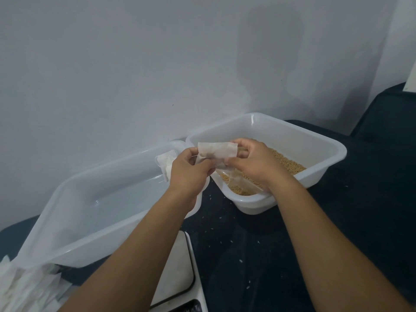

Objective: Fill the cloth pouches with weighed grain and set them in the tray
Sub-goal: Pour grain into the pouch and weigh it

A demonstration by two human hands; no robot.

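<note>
Holding a white cloth pouch [217, 152] at the middle of the frame, the person has both hands raised over the near-left corner of the grain tub [324, 147]. The left hand [191, 170] pinches the pouch's left side between thumb and curled fingers; the right hand [254, 163] grips its right side, thumb on the front and fingers curled behind the cloth. A thin strip of the pouch hangs down toward the brown grain [286, 163], which covers the floor of that white plastic tub at right of centre. To the left sits a larger translucent tray [67, 183], touching the tub at its far corner, with one filled pouch [165, 164] lying against its far-right wall. A heap of flat empty pouches [24, 287] fills the lower left corner. A white scale [177, 273] shows at the bottom centre, partly hidden by the left forearm. Everything rests on a dark blue tabletop [360, 210] scattered with stray grains.
</note>
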